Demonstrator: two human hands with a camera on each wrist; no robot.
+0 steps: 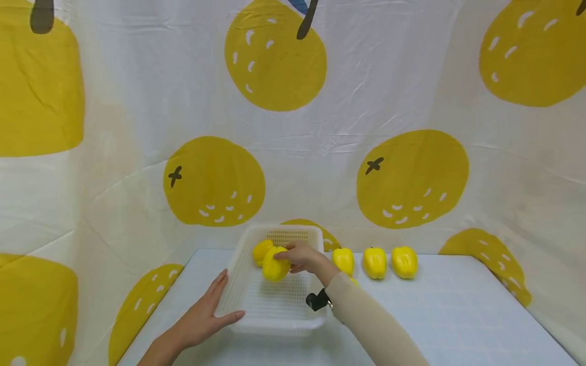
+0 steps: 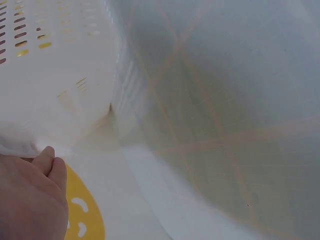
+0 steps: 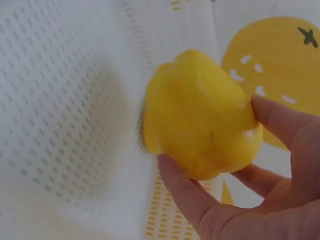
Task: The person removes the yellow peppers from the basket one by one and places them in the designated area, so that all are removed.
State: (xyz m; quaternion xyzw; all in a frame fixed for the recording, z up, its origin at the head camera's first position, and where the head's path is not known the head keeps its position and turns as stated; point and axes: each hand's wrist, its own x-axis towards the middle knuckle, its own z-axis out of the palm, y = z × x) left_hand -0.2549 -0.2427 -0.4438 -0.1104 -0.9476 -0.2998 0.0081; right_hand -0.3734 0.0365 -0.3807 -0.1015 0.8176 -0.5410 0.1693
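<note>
A white perforated basket [image 1: 256, 315] sits on the table in front of me. My right hand [image 1: 302, 258] grips a yellow bell pepper [image 1: 275, 265] over the basket's far half; the right wrist view shows fingers and thumb curled round that pepper [image 3: 200, 115] above the mesh floor [image 3: 60, 110]. Another yellow pepper [image 1: 261, 250] lies in the basket's far corner. My left hand [image 1: 208, 312] rests flat with straight fingers against the basket's near left rim; in the left wrist view the hand [image 2: 30, 195] lies beside the basket wall [image 2: 65, 90].
Three more yellow peppers [image 1: 343, 260] [image 1: 374, 262] [image 1: 404, 262] stand in a row on the white tabletop [image 1: 458, 315] right of the basket. A cloth printed with large yellow oranges [image 1: 412, 178] hangs behind and on both sides.
</note>
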